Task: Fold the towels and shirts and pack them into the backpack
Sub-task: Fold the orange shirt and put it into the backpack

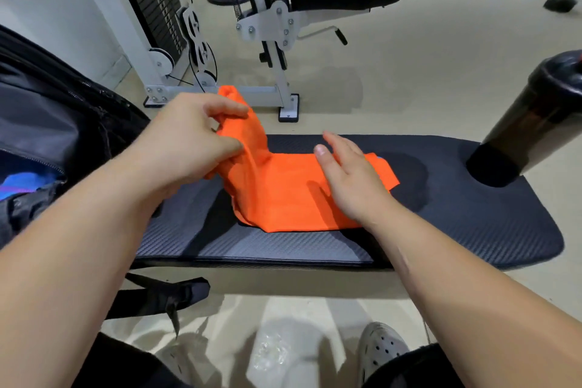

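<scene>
Orange towel (283, 195) pinched by L hand (189, 142), under R hand (349, 179).

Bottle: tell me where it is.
The bottle stands at the right end of the bench, head view, apart from the orange towel.

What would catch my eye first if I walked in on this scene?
The bright orange cloth in the middle of the dark padded bench: the left hand pinches up one end while the right hand rests flat on it. An open black backpack sits at left, a dark bottle at right.
</scene>
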Action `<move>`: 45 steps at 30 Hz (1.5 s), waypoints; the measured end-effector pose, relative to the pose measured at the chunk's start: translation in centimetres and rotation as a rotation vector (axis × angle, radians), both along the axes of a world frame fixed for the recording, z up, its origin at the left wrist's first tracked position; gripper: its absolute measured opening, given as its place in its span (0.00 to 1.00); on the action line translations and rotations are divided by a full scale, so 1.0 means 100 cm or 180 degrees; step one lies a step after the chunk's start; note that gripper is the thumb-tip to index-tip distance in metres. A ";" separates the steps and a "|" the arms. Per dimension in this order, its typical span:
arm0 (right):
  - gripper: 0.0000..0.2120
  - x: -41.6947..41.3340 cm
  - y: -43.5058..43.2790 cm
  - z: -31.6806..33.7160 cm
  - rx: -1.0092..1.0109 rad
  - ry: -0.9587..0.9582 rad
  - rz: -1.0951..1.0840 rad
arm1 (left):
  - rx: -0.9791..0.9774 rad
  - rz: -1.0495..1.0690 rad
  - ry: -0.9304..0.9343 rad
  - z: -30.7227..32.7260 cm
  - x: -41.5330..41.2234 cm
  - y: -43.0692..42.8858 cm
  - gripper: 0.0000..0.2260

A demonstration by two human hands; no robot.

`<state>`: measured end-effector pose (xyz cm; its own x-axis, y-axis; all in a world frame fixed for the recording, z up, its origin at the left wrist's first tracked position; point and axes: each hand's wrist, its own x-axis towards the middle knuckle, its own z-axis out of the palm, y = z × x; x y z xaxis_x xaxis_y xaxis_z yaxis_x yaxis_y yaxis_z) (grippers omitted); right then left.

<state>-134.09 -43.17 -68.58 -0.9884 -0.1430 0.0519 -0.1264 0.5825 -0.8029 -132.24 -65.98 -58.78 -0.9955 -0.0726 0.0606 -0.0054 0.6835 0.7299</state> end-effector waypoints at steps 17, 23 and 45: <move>0.11 0.001 0.081 -0.011 -0.1161 -0.0868 -0.0470 | -0.0262 -0.1021 -0.0277 -0.073 -0.006 0.166 0.10; 0.25 -0.007 0.077 -0.012 -0.0461 -0.0403 -0.0567 | -0.0267 -0.0583 0.0371 -0.076 0.000 0.136 0.12; 0.16 -0.009 0.082 -0.012 0.1702 0.0076 0.0398 | -0.2494 -0.2164 0.0082 -0.124 -0.016 0.098 0.38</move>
